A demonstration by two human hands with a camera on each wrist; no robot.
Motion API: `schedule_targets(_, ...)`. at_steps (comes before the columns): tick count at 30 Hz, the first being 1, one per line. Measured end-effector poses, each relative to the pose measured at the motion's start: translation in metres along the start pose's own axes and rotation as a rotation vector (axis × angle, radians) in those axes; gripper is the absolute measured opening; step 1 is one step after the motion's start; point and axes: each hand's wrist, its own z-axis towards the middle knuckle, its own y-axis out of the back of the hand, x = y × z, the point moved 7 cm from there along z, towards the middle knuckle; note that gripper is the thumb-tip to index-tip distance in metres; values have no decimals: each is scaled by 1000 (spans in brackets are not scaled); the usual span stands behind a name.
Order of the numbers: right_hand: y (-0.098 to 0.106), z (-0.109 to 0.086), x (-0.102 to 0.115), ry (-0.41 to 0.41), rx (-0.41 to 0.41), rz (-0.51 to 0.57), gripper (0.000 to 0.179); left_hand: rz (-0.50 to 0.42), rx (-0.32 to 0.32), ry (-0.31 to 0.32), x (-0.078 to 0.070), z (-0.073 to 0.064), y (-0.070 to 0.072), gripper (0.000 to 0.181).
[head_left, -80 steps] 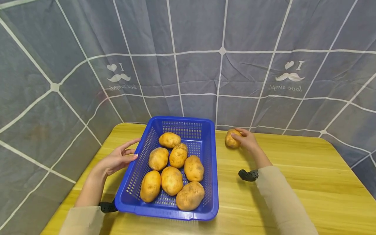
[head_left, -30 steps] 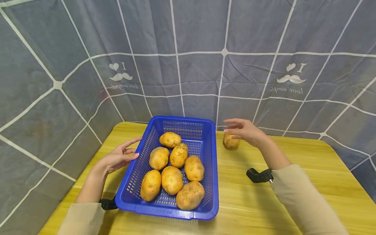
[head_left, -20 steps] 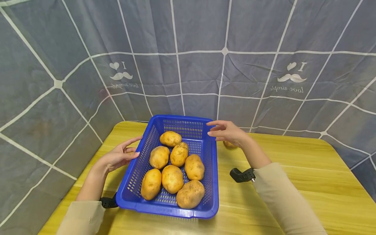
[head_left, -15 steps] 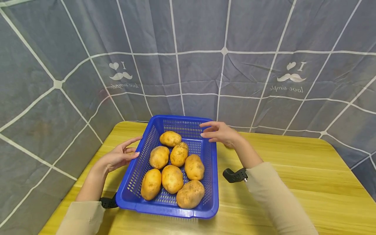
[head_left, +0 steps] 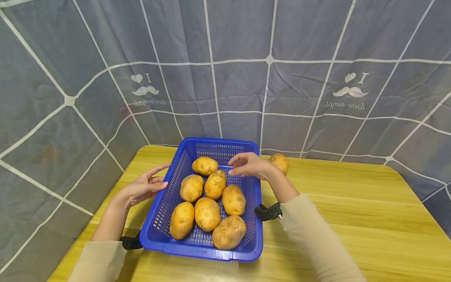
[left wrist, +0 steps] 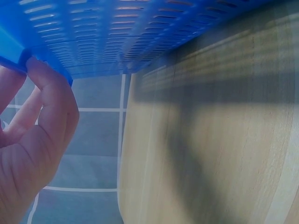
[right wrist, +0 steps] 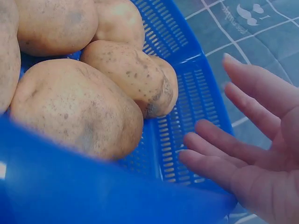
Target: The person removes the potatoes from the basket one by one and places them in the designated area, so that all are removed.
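Observation:
A blue plastic basket [head_left: 254, 250] with slotted walls holds several potatoes [head_left: 206, 214]. At its left side my left hand [head_left: 141, 190] holds the rim with thumb and fingers; in the left wrist view, bent fingers [left wrist: 49, 79] meet the blue edge. My right hand [head_left: 251, 165] reaches in over the basket's right rim, fingers loosely bent with nothing between them. In the right wrist view these fingers [right wrist: 219, 149] are spread beside the slotted wall, apart from the potatoes. One more potato [head_left: 279, 162] lies on the table outside the basket, behind my right wrist.
The wooden table [head_left: 352, 211] extends to the right of the basket. A grey curtain [head_left: 243, 86] with white lines hangs along the back and left side. Black wrist straps [head_left: 268, 212] sit at both sleeve cuffs.
My right hand let go of the potato at the right, leaving it on the table, and moved left over the basket. The left hand stayed at the rim.

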Motion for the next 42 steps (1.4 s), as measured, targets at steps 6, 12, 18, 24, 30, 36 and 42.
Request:
schedule_targets(6, -14, 5, -5, -42, 107, -133, 38, 2, -1, 4, -2, 0, -2, 74)
schedule_targets(12, -26, 7, -5, -89, 129, -324, 31, -3, 12, -9, -4, -2, -4, 74)
schedule_targets(18, -35, 6, -7, -126, 174, -512, 31, 26, -7, 22, -3, -1, -3, 77)
schedule_targets(24, -40, 8, -11, -137, 187, -555, 35, 34, -17, 23, -2, -1, 0, 78)
schedule_targets(30, -42, 8, -11, -127, 201, -557, 38, 25, -5, 4, -1, -2, 1, 74)
schedule_targets(36, -44, 7, -14, -132, 210, -551, 38, 11, 8, -6, 0, -1, 1, 71)
schedule_targets(42, -45, 8, -15, -119, 207, -510, 37, 4, 7, -14, 0, 0, 2, 69)
